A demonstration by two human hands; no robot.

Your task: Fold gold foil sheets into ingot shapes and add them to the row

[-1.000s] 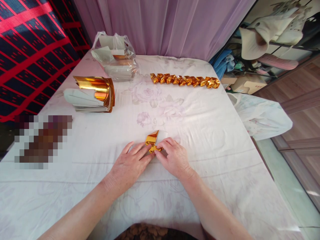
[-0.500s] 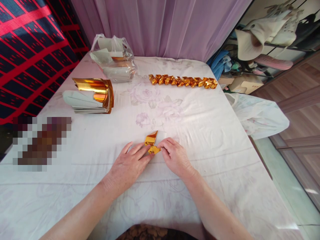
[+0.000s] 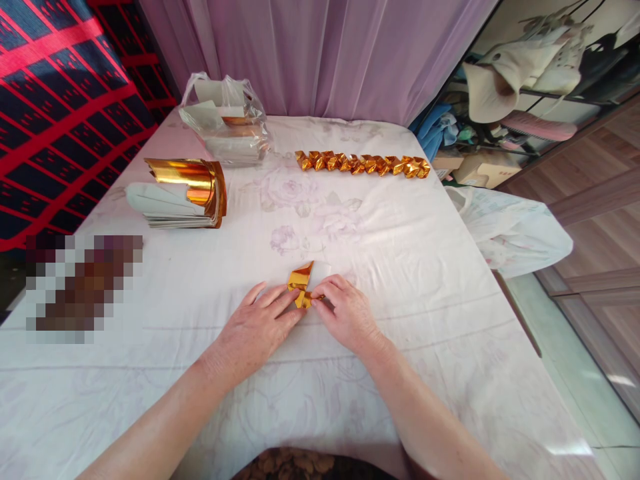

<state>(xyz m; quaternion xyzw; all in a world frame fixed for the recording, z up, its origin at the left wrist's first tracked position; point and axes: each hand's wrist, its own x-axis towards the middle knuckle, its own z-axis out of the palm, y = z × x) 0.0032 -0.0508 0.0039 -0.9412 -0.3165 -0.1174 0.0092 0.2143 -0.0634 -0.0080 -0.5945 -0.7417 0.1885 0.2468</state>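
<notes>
A partly folded sheet of gold foil paper (image 3: 301,275) with a white back lies flat on the cloth in front of me. My left hand (image 3: 260,323) rests on its left side, fingers spread and lying flat, the fingertips pressing the foil. At the near right part my right hand (image 3: 346,312) is closed, thumb and fingertips pinching a small flap of the same paper. The pinched edge is mostly hidden by the fingers. Farther back lies a row of folded gold foil pieces (image 3: 364,164), set close together in a line.
A curved stack of gold foil sheets (image 3: 219,193) stands at left, behind it a clear plastic bag (image 3: 235,143) of more sheets. A pixelated patch covers something at far left. A white bag (image 3: 520,227) hangs beyond the right edge of the flowered tablecloth (image 3: 410,260).
My right fingertips have shifted slightly left, folding the flap of foil inward. My left hand stays in place on the paper.
</notes>
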